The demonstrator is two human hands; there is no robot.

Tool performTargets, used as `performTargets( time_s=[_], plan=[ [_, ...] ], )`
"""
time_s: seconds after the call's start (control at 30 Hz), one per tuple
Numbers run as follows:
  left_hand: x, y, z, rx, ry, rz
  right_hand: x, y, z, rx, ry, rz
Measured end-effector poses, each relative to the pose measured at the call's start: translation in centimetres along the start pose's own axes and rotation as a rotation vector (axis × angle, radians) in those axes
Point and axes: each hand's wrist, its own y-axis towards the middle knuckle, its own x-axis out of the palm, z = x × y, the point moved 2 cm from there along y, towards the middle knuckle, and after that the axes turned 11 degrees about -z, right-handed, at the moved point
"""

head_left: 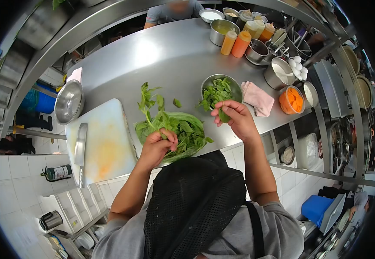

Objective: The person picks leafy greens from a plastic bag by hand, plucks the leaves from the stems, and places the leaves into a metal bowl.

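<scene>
My left hand [158,146] is closed on a leafy green stem [146,105], whose top reaches up and away over the steel table. Under and beside that hand lies a heap of green leaves [186,129] in a clear plastic bag [173,115]. Between the thumb and fingers of my right hand [235,117] is a green leaf [224,115], at the near edge of a steel bowl [237,91]. More picked leaves [217,90] fill that bowl. One loose leaf [177,102] rests on the table between bag and bowl.
A knife [81,144] lies on the white cutting board [105,134] at left, near an empty steel bowl [69,102]. Right of the leaf bowl are a pink cloth [258,99] and a carrot tub [292,100]. Sauce bottles [241,44] stand farther back; a person [172,14] is across the table.
</scene>
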Motion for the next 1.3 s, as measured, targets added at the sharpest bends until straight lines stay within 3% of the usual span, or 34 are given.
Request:
performTargets(
  time_s=[0.1, 0.17, 0.2, 0.3, 0.37, 0.43, 0.53, 0.67, 0.73, 0.77, 0.83, 0.87, 0.9, 0.97, 1.17, 1.3],
  plan=[
    [0.0, 0.0, 0.3, 0.016, -0.021, 0.024, -1.5, 0.8, 0.0, 0.050, -0.208, 0.044],
    [-0.1, 0.0, 0.2, 0.015, -0.008, 0.035, -2.6, 1.6, -0.4, -0.018, -0.860, 0.154],
    [-0.3, -0.1, 0.1, 0.004, 0.015, 0.046, -2.9, 1.5, -0.5, 0.080, -1.278, 0.310],
    [-0.8, -0.5, 0.0, -0.005, 0.034, 0.048, -3.3, 1.7, -0.2, 0.070, -1.501, 0.413],
    [-0.9, -0.7, -0.1, 0.001, 0.025, 0.048, -1.8, 1.8, 0.8, 0.042, -1.323, 0.380],
    [-1.1, -0.9, -0.2, -0.007, 0.023, 0.092, 0.1, 2.2, 2.0, -0.323, -1.529, 0.312],
    [-1.4, -1.0, -0.8, -0.011, 0.040, 0.105, 0.5, 3.5, 4.0, -0.223, -1.610, 0.255],
    [-1.5, -0.9, -0.7, -0.005, 0.044, 0.114, -1.4, 5.2, 5.0, -0.298, -1.663, 0.246],
    [-2.0, -0.8, -1.0, 0.025, 0.045, 0.073, -1.9, 5.4, 5.2, -0.049, -0.884, 0.296],
    [-2.1, -0.7, -1.2, 0.029, 0.044, 0.075, -1.9, 5.3, 5.1, -0.050, -0.887, 0.292],
    [-1.8, -0.1, -1.3, 0.029, 0.086, 0.179, -0.8, 4.7, 3.9, -0.048, -0.169, 0.212],
    [-1.5, 0.4, -1.4, 0.031, 0.086, 0.180, 0.0, 4.2, 3.4, -0.002, 0.033, 0.174],
    [-1.2, 0.9, -1.4, 0.025, 0.103, 0.214, 0.5, 3.8, 3.1, -0.002, 0.032, 0.173],
    [-0.5, 1.9, -1.6, 0.021, 0.121, 0.249, 2.0, 3.3, 2.9, 0.034, 0.334, -0.022],
    [1.2, 3.1, -2.0, 0.075, -0.079, 0.122, 3.4, 2.3, 4.6, 0.026, 0.272, -0.112],
    [1.3, 3.0, -1.5, -0.035, 0.234, 0.222, 4.0, 1.8, 5.0, 0.067, 0.093, -0.118]
  ],
)
